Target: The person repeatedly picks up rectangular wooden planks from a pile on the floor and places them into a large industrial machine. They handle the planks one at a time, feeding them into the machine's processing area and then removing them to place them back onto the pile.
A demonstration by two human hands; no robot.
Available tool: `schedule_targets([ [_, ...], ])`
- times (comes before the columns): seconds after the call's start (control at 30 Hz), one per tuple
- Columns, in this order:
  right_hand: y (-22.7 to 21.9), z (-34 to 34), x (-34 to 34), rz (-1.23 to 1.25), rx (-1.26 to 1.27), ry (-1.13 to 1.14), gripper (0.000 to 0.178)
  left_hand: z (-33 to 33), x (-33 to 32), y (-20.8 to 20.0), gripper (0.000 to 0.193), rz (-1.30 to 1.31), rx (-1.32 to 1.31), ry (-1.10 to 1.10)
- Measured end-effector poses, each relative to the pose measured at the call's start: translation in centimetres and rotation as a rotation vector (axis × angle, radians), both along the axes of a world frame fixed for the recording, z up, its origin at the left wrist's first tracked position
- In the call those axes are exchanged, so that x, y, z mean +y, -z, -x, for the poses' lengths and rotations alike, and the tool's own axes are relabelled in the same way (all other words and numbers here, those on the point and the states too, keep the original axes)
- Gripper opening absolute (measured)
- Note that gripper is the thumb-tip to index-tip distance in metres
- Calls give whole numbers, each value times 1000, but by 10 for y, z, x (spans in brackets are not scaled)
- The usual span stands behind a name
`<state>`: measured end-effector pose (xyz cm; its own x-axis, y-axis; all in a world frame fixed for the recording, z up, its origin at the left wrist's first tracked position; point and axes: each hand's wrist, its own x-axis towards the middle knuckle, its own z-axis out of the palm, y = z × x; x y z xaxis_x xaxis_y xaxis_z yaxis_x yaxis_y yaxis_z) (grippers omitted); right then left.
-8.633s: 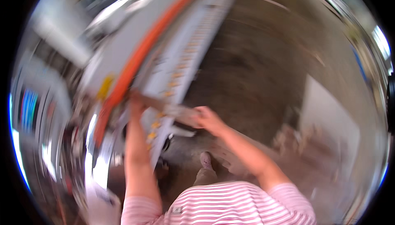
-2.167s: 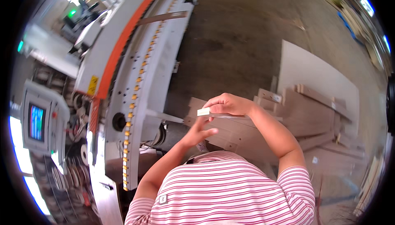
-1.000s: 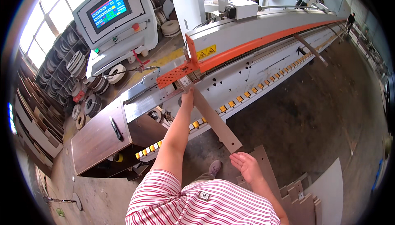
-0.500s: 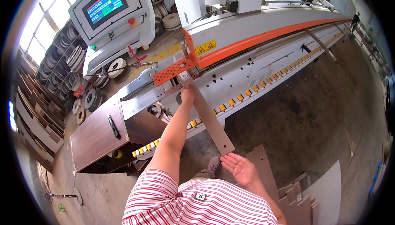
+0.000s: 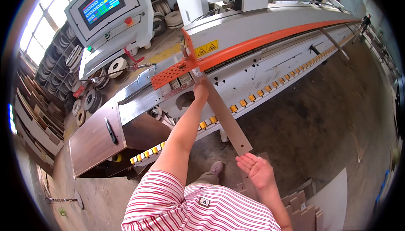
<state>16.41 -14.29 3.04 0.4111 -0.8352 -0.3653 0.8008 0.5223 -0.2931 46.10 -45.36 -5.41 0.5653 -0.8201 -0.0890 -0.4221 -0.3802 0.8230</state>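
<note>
The left grip (image 5: 201, 89) is clasping a brown board (image 5: 227, 116), an orange guard (image 5: 172, 75) sitting just beyond. The right grip (image 5: 259, 172) is facing upward, open.

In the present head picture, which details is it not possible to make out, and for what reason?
In the head view:
Brown board: its underside is hidden by its upper face.
Left hand: its full grip is hidden by the hand itself.
Right hand: contact with the board is too fine to tell.
Distant person: too small.
Striped shirt: cut off by the lower edge.
</note>
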Motion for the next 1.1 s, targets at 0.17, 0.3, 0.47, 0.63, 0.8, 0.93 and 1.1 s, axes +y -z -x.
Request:
schedule_targets([
  [0.17,8,31,-24,109,26,16,64,17,-56,35,51,134,-292,177],
  [0.3,18,43,-3,199,375,161,65,49,-64,20,40,26,304,425],
  [0.47,81,101,110,266,1648,-230,34,-36,-35,50,46,542,90,689],
  [0.63,134,191,333,-539,2350,-490,45,85,153,-40,37,300,93,780],
  [0.8,186,231,418,-604,2693,-638,54,103,234,-13,33,-6,141,989],
  [0.93,136,247,369,-293,2349,-847,55,126,286,-8,31,-364,227,1295],
  [1.1,80,213,258,323,1604,-597,59,184,358,-20,33,-76,174,1653],
])
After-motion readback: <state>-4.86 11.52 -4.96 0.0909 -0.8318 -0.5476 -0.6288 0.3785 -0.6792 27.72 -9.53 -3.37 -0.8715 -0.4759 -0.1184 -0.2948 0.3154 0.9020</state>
